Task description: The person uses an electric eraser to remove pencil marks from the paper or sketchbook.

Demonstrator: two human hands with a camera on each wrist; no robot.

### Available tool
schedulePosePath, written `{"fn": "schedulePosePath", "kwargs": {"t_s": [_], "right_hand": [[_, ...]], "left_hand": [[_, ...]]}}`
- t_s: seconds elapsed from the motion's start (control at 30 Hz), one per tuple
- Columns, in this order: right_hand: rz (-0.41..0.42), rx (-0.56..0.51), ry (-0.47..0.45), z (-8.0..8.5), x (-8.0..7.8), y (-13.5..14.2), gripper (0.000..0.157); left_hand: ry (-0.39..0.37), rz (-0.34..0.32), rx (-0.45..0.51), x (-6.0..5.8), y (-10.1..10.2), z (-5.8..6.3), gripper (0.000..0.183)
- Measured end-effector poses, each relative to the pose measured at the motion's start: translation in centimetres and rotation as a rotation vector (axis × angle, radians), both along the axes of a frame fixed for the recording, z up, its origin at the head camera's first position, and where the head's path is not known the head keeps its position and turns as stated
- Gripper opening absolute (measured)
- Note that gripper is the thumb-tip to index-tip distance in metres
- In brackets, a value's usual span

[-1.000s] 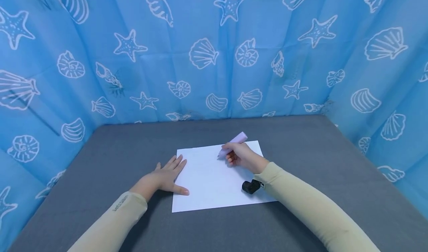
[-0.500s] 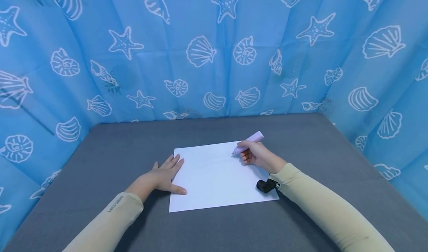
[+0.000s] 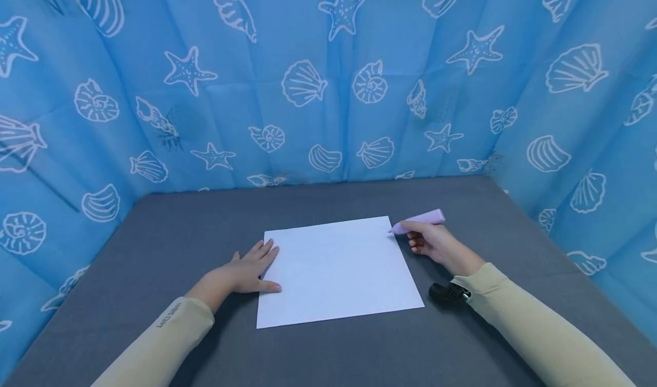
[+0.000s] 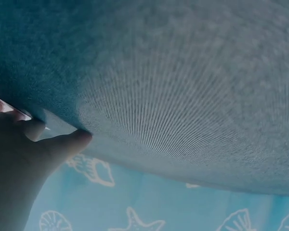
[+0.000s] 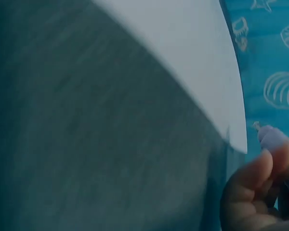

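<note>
A white sheet of paper [image 3: 339, 278] lies flat on the grey cloth, with no marks that I can make out on it. My left hand [image 3: 246, 272] rests at the paper's left edge with fingers spread, fingertips and thumb on the sheet. In the left wrist view that hand [image 4: 29, 149] shows its thumb in front. My right hand [image 3: 433, 241] pinches a thick lilac marker [image 3: 421, 218], its thin tip pointing left at the paper's top right corner. The right wrist view has the marker [image 5: 274, 138] between thumb and curled fingers of the right hand [image 5: 253, 192].
A grey cloth-covered table [image 3: 328, 353] spreads around the paper. Behind and at both sides hangs a blue curtain [image 3: 328, 119] with white shells and starfish. A black wrist camera [image 3: 446, 293] hangs under my right sleeve, low over the cloth.
My right hand has moved rightward with the marker, from over the paper's upper middle to its top right corner and past the right edge. The left hand stays on the left edge.
</note>
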State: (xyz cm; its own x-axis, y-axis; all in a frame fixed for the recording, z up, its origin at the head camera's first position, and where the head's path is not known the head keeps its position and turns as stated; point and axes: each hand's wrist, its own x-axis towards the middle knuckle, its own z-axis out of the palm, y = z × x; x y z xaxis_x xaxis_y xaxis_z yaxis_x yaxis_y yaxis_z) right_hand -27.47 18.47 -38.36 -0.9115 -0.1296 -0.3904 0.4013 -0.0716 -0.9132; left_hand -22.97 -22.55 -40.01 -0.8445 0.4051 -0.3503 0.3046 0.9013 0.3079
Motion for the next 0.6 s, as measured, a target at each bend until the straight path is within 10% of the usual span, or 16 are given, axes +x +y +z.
{"fn": "schedulePosePath", "kwargs": {"t_s": [0.6], "right_hand": [[0.079,-0.197,0.015,-0.4,1.2,1.2,0.021]], "left_hand": [[0.067,0.026,-0.013,0.7,0.3,0.0,0.098]]}}
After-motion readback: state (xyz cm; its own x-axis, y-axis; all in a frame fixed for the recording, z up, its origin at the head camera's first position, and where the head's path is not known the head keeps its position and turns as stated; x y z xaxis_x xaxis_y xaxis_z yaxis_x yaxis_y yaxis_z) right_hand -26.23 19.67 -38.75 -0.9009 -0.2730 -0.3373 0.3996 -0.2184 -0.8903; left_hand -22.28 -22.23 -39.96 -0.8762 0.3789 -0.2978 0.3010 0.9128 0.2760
